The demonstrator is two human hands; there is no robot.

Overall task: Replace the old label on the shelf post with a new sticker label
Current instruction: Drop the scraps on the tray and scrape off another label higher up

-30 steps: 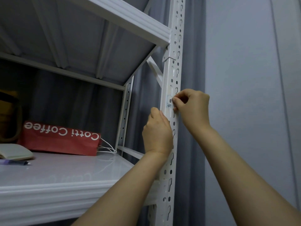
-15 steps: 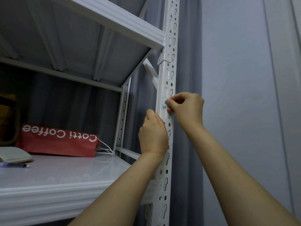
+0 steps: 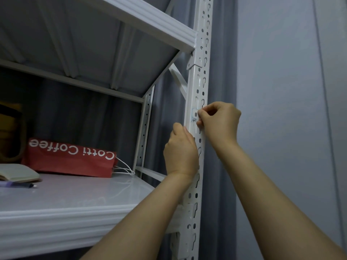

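A white perforated shelf post (image 3: 201,76) runs up the middle of the view. On its front face sits a small white label (image 3: 193,115) with faint blue marks. My right hand (image 3: 219,122) is curled against the post, thumb and fingertips pinching at the label's right edge. Just below it, my left hand (image 3: 181,151) is wrapped around the post, fingers hidden behind the metal. Whether the label's edge is lifted off the post is too small to tell.
A white shelf board (image 3: 75,209) carries a red Cotti Coffee bag (image 3: 71,158), a notebook (image 3: 16,172) and a pen (image 3: 20,184). Another shelf (image 3: 150,23) hangs overhead. Grey curtain (image 3: 221,91) and wall (image 3: 281,91) lie right of the post.
The view has shifted slightly, so the post and hands sit a little lower and further left. Both hands keep their places on the post, the right one still picking at the label.
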